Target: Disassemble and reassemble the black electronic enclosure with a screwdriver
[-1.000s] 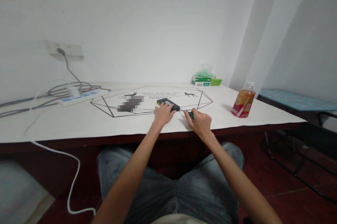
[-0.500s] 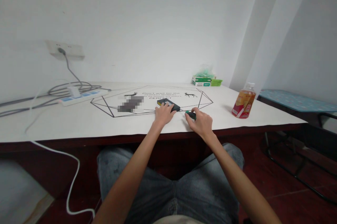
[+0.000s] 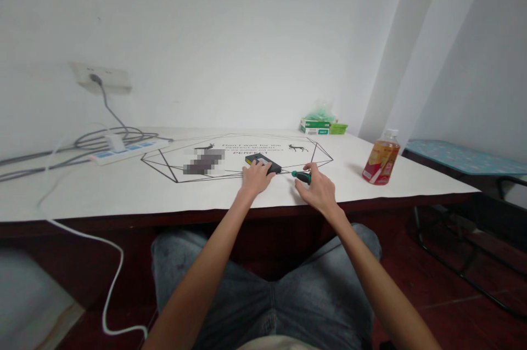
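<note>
A flat black box (image 3: 273, 167) with a yellow patch on its left side lies on the white table. My left hand (image 3: 256, 178) is closed over its near edge, with fingers on the top. To the right, a screwdriver (image 3: 302, 176) with a green and black handle lies roughly level, its thin shaft directed at the box's right side. My right hand (image 3: 318, 188) has the rear of the handle between the index finger and the thumb, in a loose grip. Whether the tip touches the box is too small to tell.
A bottle of amber drink (image 3: 381, 157) stands on the right. Green-and-white boxes (image 3: 315, 127) sit near the wall. On the left lie a power strip (image 3: 127, 151) and coiled grey cables. A blurred dark item (image 3: 203, 162) rests left of the black box.
My right hand has shifted slightly right and its fingers have loosened, so more of the screwdriver handle shows. My left hand and the box have stayed in place.
</note>
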`<move>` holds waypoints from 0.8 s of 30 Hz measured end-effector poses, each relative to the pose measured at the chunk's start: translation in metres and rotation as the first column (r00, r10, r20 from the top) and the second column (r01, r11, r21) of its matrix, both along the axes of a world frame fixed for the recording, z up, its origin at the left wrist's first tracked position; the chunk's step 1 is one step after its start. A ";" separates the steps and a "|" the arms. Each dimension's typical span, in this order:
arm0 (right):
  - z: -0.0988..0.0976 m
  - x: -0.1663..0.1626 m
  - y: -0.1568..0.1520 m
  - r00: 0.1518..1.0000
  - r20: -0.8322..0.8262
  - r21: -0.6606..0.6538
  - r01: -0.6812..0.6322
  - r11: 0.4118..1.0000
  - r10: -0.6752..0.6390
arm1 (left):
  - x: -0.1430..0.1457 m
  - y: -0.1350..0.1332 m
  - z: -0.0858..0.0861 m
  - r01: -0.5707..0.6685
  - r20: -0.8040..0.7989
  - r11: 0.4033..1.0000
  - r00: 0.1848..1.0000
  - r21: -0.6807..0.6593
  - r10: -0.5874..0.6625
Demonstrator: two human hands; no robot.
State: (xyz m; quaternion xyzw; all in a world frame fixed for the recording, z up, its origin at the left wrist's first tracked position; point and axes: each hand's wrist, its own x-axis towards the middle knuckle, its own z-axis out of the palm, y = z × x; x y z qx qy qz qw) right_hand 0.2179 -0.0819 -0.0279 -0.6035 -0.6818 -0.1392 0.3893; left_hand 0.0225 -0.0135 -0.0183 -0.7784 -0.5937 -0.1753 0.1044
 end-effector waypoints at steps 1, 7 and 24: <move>0.000 0.001 0.001 1.000 -0.001 -0.010 -0.008 1.000 0.008 | 0.000 0.001 0.000 -0.001 0.002 1.000 1.000 0.001 0.001; -0.002 0.000 0.001 0.994 0.048 0.001 0.096 0.995 -0.096 | 0.000 0.001 -0.001 -0.008 0.004 1.000 1.000 0.001 0.008; 0.003 -0.002 -0.003 0.999 0.031 -0.114 0.043 0.993 -0.040 | 0.002 -0.002 0.003 -0.021 -0.008 1.000 1.000 -0.011 0.021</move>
